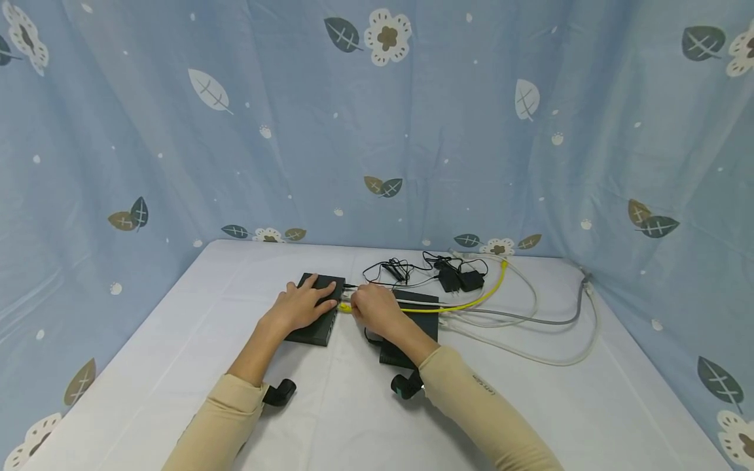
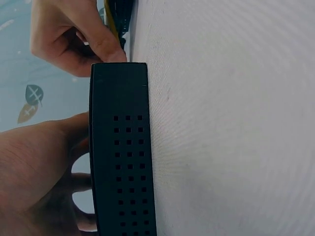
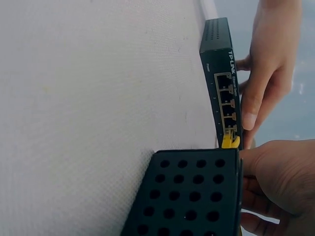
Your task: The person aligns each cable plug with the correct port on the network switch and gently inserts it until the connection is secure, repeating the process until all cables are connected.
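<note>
A black TP-LINK network switch (image 1: 321, 330) lies flat on the table, its row of ports (image 3: 226, 103) facing right. My left hand (image 1: 300, 304) rests on its top with the fingers spread. A yellow plug (image 3: 230, 141) sits in one port at the end of the row. Close beside that side, my right hand (image 1: 377, 309) has its fingers curled at the yellow network cable (image 1: 448, 310); the exact pinch is partly hidden. A pale plug (image 1: 346, 296) shows by the same fingers. Under the right forearm lies a second black box (image 1: 421, 330), perforated on one side (image 3: 189, 191).
Black power adapters (image 1: 459, 280) with tangled thin cords (image 1: 406, 267) lie at the back. Grey cable (image 1: 548, 321) and white cable (image 1: 548, 361) loop across the right side of the table. A patterned blue curtain (image 1: 412, 131) surrounds the white-covered table (image 1: 177, 366).
</note>
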`<state>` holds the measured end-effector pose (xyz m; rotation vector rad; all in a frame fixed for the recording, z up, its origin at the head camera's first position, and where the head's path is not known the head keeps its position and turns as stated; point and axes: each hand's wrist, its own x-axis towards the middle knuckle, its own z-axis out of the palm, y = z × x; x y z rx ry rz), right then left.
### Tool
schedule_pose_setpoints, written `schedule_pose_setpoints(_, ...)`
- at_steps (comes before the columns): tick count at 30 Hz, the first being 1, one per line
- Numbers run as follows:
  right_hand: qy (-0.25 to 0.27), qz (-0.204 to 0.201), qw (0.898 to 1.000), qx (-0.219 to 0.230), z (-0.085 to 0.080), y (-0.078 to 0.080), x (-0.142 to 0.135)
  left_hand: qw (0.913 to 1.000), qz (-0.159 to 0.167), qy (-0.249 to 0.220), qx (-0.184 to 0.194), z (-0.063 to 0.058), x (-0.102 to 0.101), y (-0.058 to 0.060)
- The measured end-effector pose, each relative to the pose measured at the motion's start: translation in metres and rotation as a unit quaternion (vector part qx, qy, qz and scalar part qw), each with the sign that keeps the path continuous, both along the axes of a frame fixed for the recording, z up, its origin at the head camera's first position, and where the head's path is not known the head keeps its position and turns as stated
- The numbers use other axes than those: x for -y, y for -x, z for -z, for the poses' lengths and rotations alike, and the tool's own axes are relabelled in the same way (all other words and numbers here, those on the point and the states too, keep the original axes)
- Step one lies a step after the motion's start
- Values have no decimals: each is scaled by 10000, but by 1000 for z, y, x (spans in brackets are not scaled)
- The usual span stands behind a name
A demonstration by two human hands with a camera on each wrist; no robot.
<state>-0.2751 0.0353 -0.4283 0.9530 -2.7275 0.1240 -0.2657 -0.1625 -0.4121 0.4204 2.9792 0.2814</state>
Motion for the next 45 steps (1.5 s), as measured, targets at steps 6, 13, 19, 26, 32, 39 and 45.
schedule_pose_setpoints(6,85,5,10000,3,0,0,0,10000,29,5,-50,0,0,-1)
schedule_pose_setpoints(13,45,-9,10000,7,-1,1,1,10000,7,21,-88,2,0,1)
schedule_pose_setpoints(19,110,-55,9999,-1,0,1,2,10000,9,23,-89,2,0,1)
schedule_pose_setpoints(26,118,-55,9999,-19,-1,0,2,9999,25,30,-100,3,1,2)
schedule_pose_setpoints(32,112,-107,9999,-42,-3,0,1,9999,14,68,-106,3,0,2)
schedule_pose_setpoints(39,62,-72,9999,-33,-2,1,0,9999,23,70,-145,2,0,2)
schedule_pose_setpoints(45,70,-65,9999,-57,-1,1,1,9999,13,69,-123,3,0,3)
